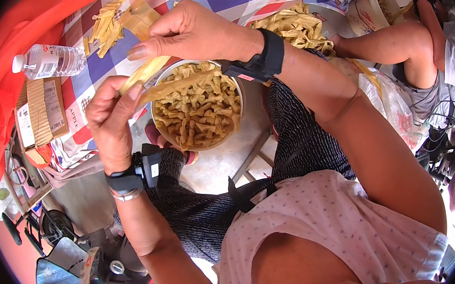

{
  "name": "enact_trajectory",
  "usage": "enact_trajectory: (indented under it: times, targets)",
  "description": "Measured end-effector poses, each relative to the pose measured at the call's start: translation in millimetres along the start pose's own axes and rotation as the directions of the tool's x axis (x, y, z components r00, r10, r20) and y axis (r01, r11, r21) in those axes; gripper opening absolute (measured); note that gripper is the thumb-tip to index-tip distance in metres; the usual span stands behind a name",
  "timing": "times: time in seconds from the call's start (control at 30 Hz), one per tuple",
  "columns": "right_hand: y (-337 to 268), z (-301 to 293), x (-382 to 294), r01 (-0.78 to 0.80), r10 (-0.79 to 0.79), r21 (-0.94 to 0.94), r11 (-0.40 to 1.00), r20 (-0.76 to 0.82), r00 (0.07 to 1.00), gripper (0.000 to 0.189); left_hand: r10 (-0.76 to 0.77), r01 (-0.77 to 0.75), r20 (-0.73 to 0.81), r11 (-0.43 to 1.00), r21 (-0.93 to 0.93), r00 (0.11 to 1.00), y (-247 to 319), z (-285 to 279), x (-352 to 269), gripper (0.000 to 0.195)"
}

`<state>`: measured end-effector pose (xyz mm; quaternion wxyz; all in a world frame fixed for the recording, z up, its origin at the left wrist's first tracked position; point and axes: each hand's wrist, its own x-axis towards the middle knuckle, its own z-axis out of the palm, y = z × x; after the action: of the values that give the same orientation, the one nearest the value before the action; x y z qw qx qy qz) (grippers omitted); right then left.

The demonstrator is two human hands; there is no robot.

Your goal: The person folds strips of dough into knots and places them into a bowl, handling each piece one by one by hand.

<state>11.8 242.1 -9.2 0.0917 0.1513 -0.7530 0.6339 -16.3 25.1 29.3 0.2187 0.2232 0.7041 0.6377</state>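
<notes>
My left hand [114,112] grips a pale yellow strip, likely dried tofu skin [145,73], between thumb and fingers. A longer piece of the strip stretches from it to the right, above a round tub [242,103] full of short knotted pieces [195,116]. Just above and to the right, my right hand [187,34] has thumb and forefinger close together at the strip's upper end; whether they pinch it is hard to tell. Behind that hand, a flat brownish sheet [139,18] and a small pile of yellow strips [107,30] lie on the checked tablecloth [221,1].
A plastic bottle [50,60] lies on its side at the left, above a cardboard box [41,113]. More strips [294,24] are heaped beyond my right forearm. At the right sits another person [400,45] beside a white bucket [371,10]. A plastic bag [390,104] is near my right elbow.
</notes>
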Motion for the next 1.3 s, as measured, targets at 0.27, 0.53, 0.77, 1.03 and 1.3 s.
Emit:
enact_trajectory:
  times: [0.27, 0.53, 0.77, 1.03, 1.3]
  targets:
    - [-15.3, 13.1, -6.0, -0.217, 0.183, 0.265, 0.939, 0.146, 0.972, 0.024, -0.224, 0.161, -0.16, 0.929, -0.333, 0.961, -23.1, 22.7, 8.3, 0.016]
    - [-3.7, 25.8, -3.4, -0.459, 0.432, 0.06, 0.887, 0.248, 0.867, 0.044, 0.084, -0.035, -0.364, 0.99, 0.137, 0.928, -49.2, 28.6, 14.1, 0.019]
    - [-3.4, 40.9, -14.2, -0.324, 0.307, 0.103, 0.94, 0.148, 0.94, 0.048, -0.089, 0.036, -0.349, 0.987, -0.156, 0.933, -49.5, 20.5, 16.4, 0.009]
    - [4.8, 21.9, -3.0, -0.314, 0.314, 0.334, 0.889, 0.057, 0.948, 0.01, -0.117, 0.089, 0.018, 0.635, -0.767, 0.993, -52.4, 6.3, 17.9, 0.011]
    - [14.0, 22.0, -5.1, -0.242, 0.209, 0.179, 0.953, 0.187, 0.96, 0.025, -0.345, 0.324, 0.083, 0.732, -0.6, 0.935, -63.3, 9.1, 14.3, 0.021]
